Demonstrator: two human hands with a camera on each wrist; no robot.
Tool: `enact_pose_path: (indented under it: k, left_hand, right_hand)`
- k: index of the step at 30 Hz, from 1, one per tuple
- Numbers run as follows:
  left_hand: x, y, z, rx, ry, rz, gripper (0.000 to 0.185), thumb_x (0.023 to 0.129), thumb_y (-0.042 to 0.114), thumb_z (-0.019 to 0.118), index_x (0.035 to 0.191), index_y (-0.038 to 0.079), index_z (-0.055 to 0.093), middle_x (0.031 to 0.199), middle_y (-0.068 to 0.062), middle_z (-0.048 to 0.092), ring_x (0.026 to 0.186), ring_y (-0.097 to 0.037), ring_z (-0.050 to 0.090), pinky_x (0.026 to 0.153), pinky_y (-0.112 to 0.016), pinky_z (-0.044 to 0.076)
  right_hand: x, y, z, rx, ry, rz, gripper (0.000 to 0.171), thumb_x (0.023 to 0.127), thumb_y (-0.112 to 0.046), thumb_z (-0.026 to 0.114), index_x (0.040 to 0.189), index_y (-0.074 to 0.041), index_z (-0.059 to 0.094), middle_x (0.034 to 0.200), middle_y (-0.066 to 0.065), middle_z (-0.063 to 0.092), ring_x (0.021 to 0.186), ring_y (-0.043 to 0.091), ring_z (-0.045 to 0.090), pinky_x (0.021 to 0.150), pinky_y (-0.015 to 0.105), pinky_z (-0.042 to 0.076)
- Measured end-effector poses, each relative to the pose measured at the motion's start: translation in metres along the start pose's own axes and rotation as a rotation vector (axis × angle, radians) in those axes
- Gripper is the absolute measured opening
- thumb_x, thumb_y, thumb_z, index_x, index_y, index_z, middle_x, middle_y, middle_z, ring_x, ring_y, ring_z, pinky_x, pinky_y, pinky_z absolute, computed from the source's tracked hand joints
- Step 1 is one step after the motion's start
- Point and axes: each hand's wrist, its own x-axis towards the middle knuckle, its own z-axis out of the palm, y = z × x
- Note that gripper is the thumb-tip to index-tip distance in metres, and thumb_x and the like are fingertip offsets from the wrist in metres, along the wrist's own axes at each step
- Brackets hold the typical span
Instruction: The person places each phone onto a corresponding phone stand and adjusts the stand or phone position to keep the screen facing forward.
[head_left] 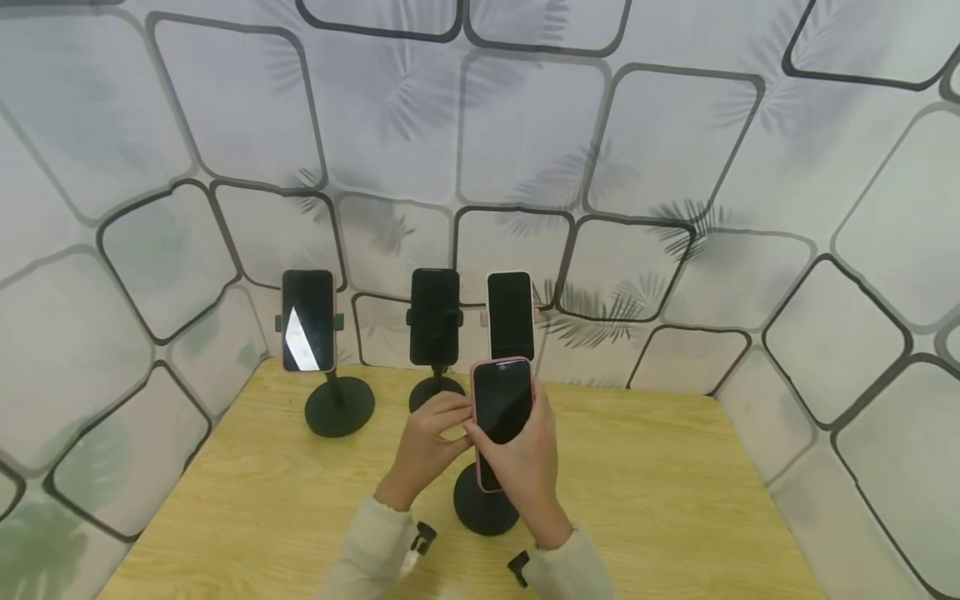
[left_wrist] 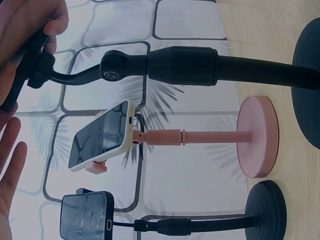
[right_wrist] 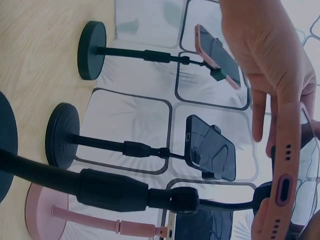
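A pink-cased phone (head_left: 501, 400) with a dark screen stands upright at the top of the nearest black stand (head_left: 480, 510). My right hand (head_left: 527, 462) grips the phone from its right side; the right wrist view shows the phone (right_wrist: 286, 170) edge-on between the fingers of my right hand (right_wrist: 265, 55). To its left, my left hand (head_left: 427, 440) has curled fingers at the phone's left edge. In the left wrist view my left hand (left_wrist: 30, 20) pinches the stand's black clamp (left_wrist: 37, 70), above the stand's thick pole (left_wrist: 185, 65).
Three more stands line the back of the wooden table (head_left: 675, 500): a black stand with a pink-cased phone (head_left: 307, 321), a black stand with a dark phone (head_left: 435, 317), and a pink stand (left_wrist: 257, 136) with a white-cased phone (head_left: 510, 315). Patterned walls close in on three sides.
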Motion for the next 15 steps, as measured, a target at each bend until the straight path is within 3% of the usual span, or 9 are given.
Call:
enact_pose_path:
  k: [15]
  left_hand:
    - [-0.002,-0.0043,-0.0047,0.012,0.009,0.032,0.032,0.063,0.009,0.084,0.093,0.003,0.075,0.09,-0.008,0.074,0.088,-0.019,0.065,0.083,-0.025,0.053]
  right_hand:
    - [0.0063,0.0051,0.0019,0.054,0.025,0.006,0.09,0.061,-0.037,0.087,0.132,-0.005,0.042,0.113,0.012,0.06,0.094,0.025,0.061,0.077,0.043,0.053]
